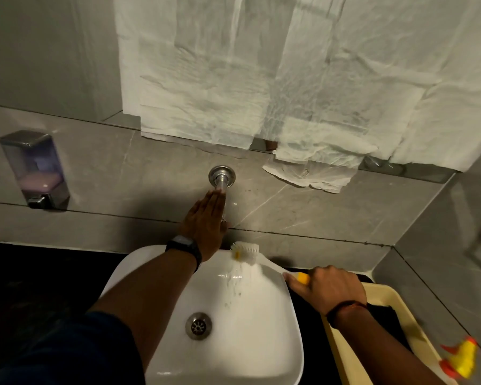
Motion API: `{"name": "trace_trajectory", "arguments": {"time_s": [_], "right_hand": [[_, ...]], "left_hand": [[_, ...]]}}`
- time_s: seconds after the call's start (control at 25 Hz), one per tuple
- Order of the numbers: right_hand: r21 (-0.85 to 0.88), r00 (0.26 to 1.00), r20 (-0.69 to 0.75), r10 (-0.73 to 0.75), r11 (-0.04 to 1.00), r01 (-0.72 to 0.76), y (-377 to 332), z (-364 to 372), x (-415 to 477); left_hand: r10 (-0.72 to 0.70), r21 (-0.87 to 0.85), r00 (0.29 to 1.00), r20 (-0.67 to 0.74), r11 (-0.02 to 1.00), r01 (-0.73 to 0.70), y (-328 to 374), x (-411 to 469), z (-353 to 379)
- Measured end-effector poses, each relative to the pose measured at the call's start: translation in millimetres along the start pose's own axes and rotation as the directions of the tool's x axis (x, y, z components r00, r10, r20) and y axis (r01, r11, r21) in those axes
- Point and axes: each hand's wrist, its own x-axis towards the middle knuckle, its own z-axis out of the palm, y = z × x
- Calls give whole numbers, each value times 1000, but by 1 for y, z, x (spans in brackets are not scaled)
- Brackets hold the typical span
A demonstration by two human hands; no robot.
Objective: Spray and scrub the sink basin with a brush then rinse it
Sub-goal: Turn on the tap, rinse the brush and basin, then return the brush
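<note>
The white sink basin [250, 315] sits on a dark counter, with a metal drain [198, 325] near its middle. A wall-mounted metal tap [222, 177] sticks out above it. My left hand [207, 223] lies flat on the tap, fingers together and extended, a dark watch on the wrist. Water runs down onto the white-bristled brush [246, 253], which rests across the basin's back right rim. My right hand [328, 287] grips the brush's yellow handle at the right of the basin. A yellow and orange spray bottle [460, 359] lies at the lower right, blurred.
A cream plastic tub [383, 295] holding dark cloth stands right of the sink. A soap dispenser [34, 169] with pink liquid hangs on the grey tiled wall at left. White paper sheets [289, 79] cover the wall above the tap. The side wall closes in on the right.
</note>
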Motion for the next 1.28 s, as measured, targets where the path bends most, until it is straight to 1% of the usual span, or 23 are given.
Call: {"name": "trace_trajectory", "arguments": {"time_s": [0.12, 0.28, 0.52, 0.64, 0.76, 0.84, 0.96, 1.04, 1.2, 1.24, 1.28], "right_hand": [[-16, 1000, 18, -17, 1000, 17, -2, 2, 1], [-22, 999, 42, 0, 1000, 1, 0, 2, 2], [-22, 999, 17, -30, 999, 30, -1, 4, 8], [-6, 999, 47, -24, 1000, 25, 5, 11, 5], [-44, 994, 72, -79, 996, 83, 8, 19, -1], [-40, 994, 63, -91, 995, 93, 6, 21, -3], [49, 999, 40, -13, 999, 11, 3, 19, -2], [147, 994, 39, 102, 983, -106, 10, 22, -5], [328, 939, 99, 329, 880, -343, 49, 51, -34], [365, 919, 126, 372, 845, -392, 62, 63, -46], [398, 898, 169, 407, 805, -440, 76, 77, -58]], "left_hand": [[-1, -21, 1000, -26, 1000, 0, -3, 0, 3], [-7, -12, 999, -40, 1000, 7, -3, 0, 8], [-7, -22, 999, -41, 1000, 6, -3, -1, 8], [-4, -38, 999, -32, 999, 2, -3, -1, 7], [-2, -43, 999, -49, 999, 0, -2, -2, 8], [-6, -47, 998, -62, 999, 3, -2, -1, 8], [-19, -44, 998, -61, 999, 17, -2, -2, 10], [-9, -20, 997, -77, 1000, 8, -2, -1, 10], [3, 50, 992, -130, 999, 3, 18, 0, 11], [37, 31, 990, -135, 999, -33, 31, -6, 16], [79, -13, 992, -103, 997, -80, 49, -14, 29]]}}
